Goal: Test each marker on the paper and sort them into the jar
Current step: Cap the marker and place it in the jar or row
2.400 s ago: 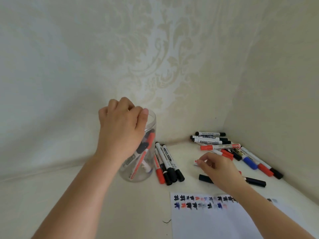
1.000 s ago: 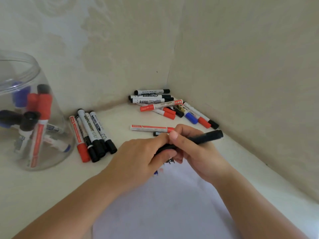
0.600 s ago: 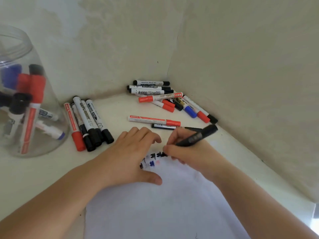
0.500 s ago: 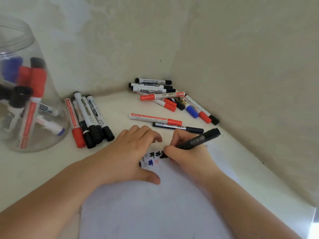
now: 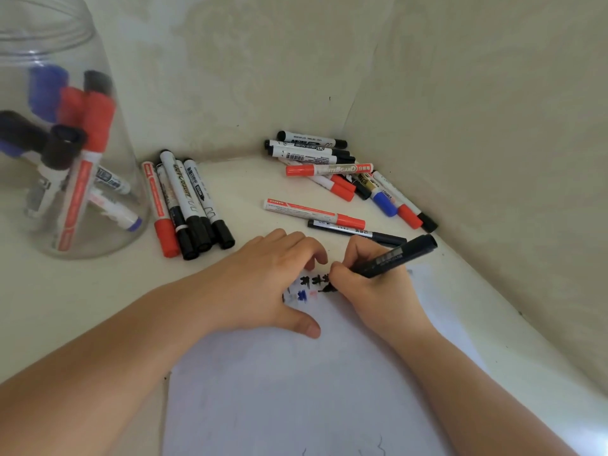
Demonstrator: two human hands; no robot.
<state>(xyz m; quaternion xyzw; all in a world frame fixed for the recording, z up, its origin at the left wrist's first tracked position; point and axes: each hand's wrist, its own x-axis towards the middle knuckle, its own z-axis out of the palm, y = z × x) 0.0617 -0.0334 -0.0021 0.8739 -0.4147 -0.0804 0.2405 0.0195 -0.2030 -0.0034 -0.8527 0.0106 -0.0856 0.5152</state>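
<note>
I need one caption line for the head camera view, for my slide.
Right hand tests a black marker on paper steadied by the left hand, jar nearby.

Cream patterned walls (image 5: 477,93) meeting in corner; pale tabletop (image 5: 82,291).

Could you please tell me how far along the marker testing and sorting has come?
Done: several markers stand in the jar. In hand: the right hand writes with a black marker on the paper, left hand steadying. Left: the corner pile and more.
</note>
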